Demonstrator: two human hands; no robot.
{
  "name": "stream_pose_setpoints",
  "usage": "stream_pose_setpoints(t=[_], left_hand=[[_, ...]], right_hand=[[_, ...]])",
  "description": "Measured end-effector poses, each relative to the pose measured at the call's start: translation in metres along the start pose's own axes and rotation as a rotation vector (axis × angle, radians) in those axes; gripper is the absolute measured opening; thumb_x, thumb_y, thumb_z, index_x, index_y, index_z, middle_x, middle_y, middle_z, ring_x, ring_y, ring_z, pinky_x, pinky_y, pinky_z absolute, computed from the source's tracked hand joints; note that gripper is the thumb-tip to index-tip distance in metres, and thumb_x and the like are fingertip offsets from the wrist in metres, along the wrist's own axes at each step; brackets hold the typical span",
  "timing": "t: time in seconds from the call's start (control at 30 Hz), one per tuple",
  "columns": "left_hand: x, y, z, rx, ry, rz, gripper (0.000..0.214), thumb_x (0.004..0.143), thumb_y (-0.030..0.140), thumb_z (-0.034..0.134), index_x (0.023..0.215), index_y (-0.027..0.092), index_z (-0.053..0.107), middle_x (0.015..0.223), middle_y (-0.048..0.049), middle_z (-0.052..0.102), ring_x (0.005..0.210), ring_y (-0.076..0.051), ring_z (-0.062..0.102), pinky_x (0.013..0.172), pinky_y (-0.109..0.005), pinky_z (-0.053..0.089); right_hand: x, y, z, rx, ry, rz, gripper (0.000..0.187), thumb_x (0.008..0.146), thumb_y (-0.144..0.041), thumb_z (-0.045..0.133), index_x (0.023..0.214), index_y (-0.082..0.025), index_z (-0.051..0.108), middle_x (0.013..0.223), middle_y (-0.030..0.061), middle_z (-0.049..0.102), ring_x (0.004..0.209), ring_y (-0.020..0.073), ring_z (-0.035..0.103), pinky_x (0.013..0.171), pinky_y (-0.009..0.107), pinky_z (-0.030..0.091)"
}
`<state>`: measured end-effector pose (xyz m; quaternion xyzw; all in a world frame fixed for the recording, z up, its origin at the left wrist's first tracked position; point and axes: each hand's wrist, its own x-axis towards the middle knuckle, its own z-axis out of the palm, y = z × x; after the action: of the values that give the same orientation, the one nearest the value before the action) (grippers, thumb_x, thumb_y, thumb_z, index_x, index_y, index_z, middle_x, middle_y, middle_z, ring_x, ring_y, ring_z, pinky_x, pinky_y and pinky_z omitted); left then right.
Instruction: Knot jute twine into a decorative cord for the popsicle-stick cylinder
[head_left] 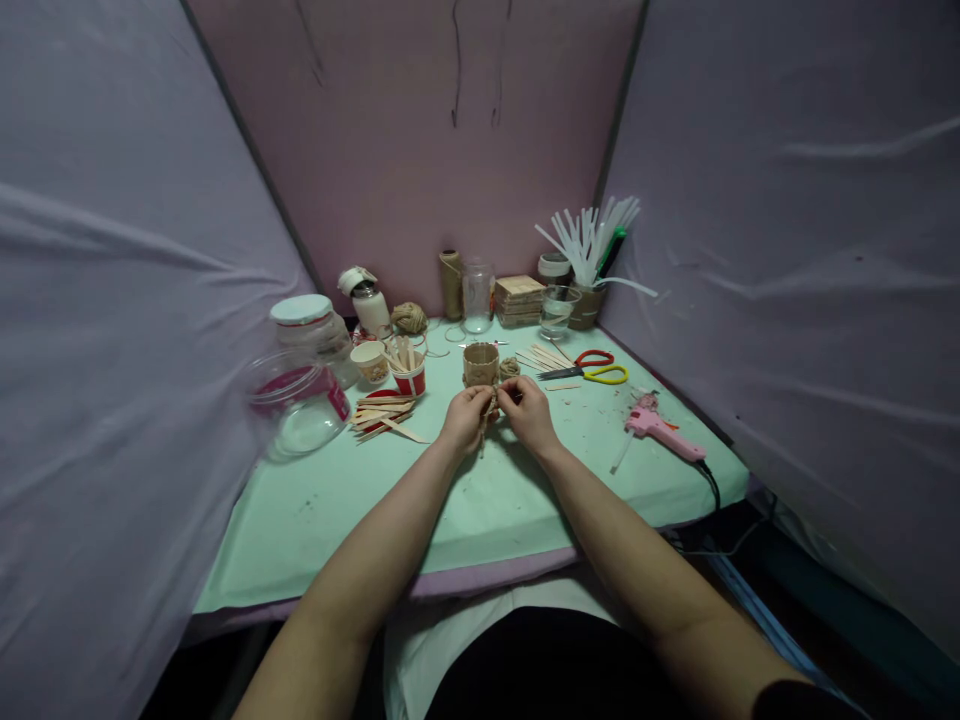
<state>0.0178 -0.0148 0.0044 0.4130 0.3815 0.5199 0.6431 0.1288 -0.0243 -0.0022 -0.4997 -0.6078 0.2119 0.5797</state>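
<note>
Head view showed the left hand and the right hand drawn together over the middle of the counter. Both sets of fingertips were pinched shut on a small tan piece, each hand steadying it from its own side. It was too small to name for sure. It looked like twine or a thin stick, its long axis roughly upright and its lower end trailing toward the person. Just beyond stood a twine-wrapped cup, upright and within easy reach, with a little twine ball beside it. Scissors and a pink glue gun lay to the right, and loose wooden sticks to the left.
</note>
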Motion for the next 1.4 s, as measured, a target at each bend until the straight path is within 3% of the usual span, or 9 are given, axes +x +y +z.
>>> stream_pose_setpoints(t=[0.1,0.2,0.37,0.57,0.83,1.13,1.4], left_hand=[[-0.001,0.005,-0.001,0.002,-0.055,-0.047,0.032,0.064,0.039,0.072,0.073,0.014,0.054,0.058,0.003,0.047,0.047,-0.003,0.037,0.042,-0.017,0.026],[0.0,0.004,-0.003,0.062,-0.045,0.015,0.032,0.066,0.04,0.07,0.077,0.016,0.052,0.06,0.0037,0.047,0.047,-0.004,0.037,0.041,-0.017,0.025],[0.004,-0.001,-0.005,0.199,-0.007,0.152,0.026,0.068,0.03,0.068,0.083,0.018,0.051,0.065,0.0038,0.053,0.057,-0.007,0.049,0.05,-0.018,0.035],[0.003,-0.001,-0.01,0.536,0.055,0.425,0.01,0.072,0.018,0.06,0.08,0.017,0.053,0.075,0.0009,0.058,0.069,-0.01,0.054,0.068,-0.023,0.043],[-0.001,0.0,-0.012,0.798,0.102,0.502,0.012,0.074,0.015,0.058,0.083,0.019,0.052,0.076,0.0006,0.059,0.069,-0.012,0.055,0.067,-0.024,0.041],[0.003,0.002,-0.014,0.913,0.155,0.529,0.01,0.073,0.014,0.055,0.079,0.02,0.049,0.07,0.0016,0.056,0.065,-0.013,0.052,0.062,-0.024,0.037],[0.005,0.0,-0.016,0.748,0.133,0.482,0.011,0.07,0.018,0.059,0.075,0.019,0.049,0.068,0.003,0.055,0.064,-0.011,0.052,0.062,-0.023,0.038]], right_hand=[[0.001,0.001,0.001,0.158,-0.045,0.155,0.021,0.074,-0.038,0.054,0.073,-0.018,0.057,0.071,0.0015,0.058,0.067,0.014,0.051,0.063,0.026,0.042],[0.003,0.003,0.001,0.237,-0.074,0.258,0.024,0.073,-0.041,0.055,0.073,-0.017,0.058,0.066,0.0006,0.057,0.063,0.0133,0.049,0.059,0.025,0.041],[0.004,0.003,-0.002,0.171,-0.048,0.212,0.021,0.072,-0.037,0.055,0.071,-0.016,0.059,0.069,0.001,0.059,0.064,0.0135,0.051,0.063,0.026,0.041],[0.003,0.001,-0.004,0.076,-0.068,0.194,0.019,0.071,-0.036,0.056,0.07,-0.017,0.06,0.069,0.0014,0.061,0.066,0.0145,0.052,0.065,0.027,0.043],[0.004,0.002,-0.003,0.077,-0.103,0.211,0.022,0.071,-0.04,0.057,0.067,-0.019,0.058,0.064,-0.0003,0.057,0.062,0.0142,0.05,0.06,0.026,0.039],[0.001,0.001,0.002,0.505,-0.207,0.455,0.029,0.063,-0.045,0.063,0.065,-0.02,0.051,0.054,-0.0045,0.043,0.049,0.0096,0.037,0.049,0.025,0.031],[0.005,-0.003,-0.002,0.809,-0.208,0.568,0.026,0.056,-0.034,0.072,0.064,-0.018,0.053,0.058,-0.0036,0.044,0.051,0.0082,0.037,0.047,0.024,0.03]])
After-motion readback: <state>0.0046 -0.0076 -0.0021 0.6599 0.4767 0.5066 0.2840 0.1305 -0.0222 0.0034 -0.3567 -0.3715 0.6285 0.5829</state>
